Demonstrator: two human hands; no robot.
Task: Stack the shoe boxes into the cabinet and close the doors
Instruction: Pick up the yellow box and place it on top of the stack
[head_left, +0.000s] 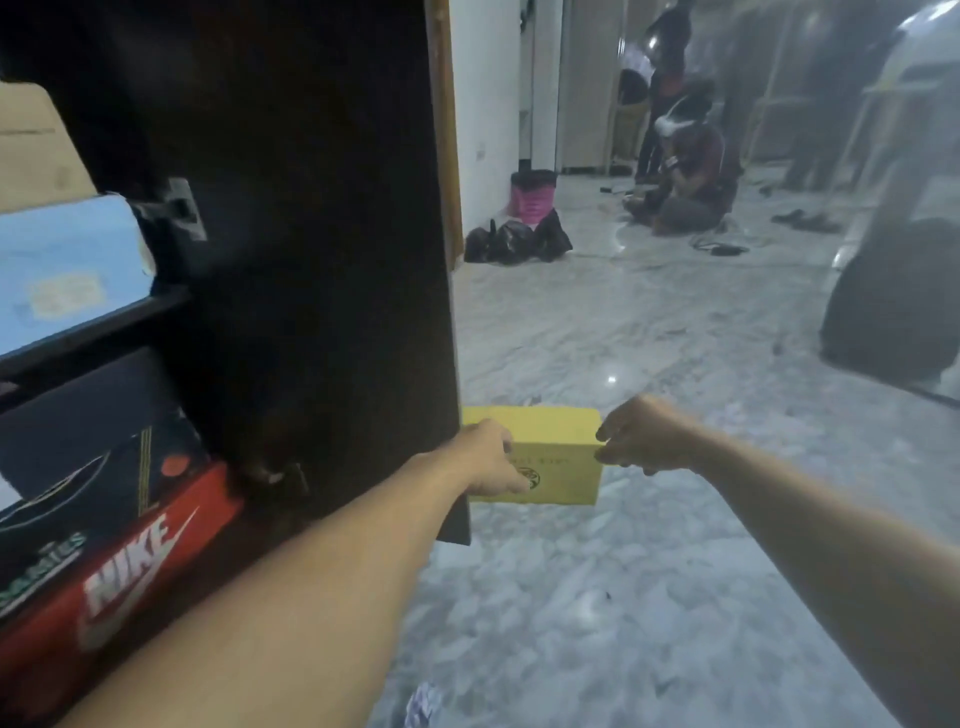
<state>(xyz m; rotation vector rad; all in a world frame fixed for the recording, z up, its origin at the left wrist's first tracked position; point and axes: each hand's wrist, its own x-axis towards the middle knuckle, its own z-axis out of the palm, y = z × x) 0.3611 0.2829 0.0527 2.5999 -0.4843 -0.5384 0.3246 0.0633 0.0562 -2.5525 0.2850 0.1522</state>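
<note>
A yellow shoe box (553, 457) is held out over the marble floor, just right of the open dark cabinet door (322, 270). My left hand (491, 460) grips its left end and my right hand (644, 434) pinches its right end. Inside the cabinet at the left, a red Nike box (130, 566) lies at the bottom with a black box (88, 447) on top of it. Above them, on a shelf, rests a light blue box (67, 265) with a tan cardboard box (36, 150) over it.
Grey marble floor (623, 597) stretches ahead. Black bags (514, 239) and a pink bin (532, 195) stand by the white wall. People (685, 171) crouch at the back. A dark bulky object (893, 296) stands at the right.
</note>
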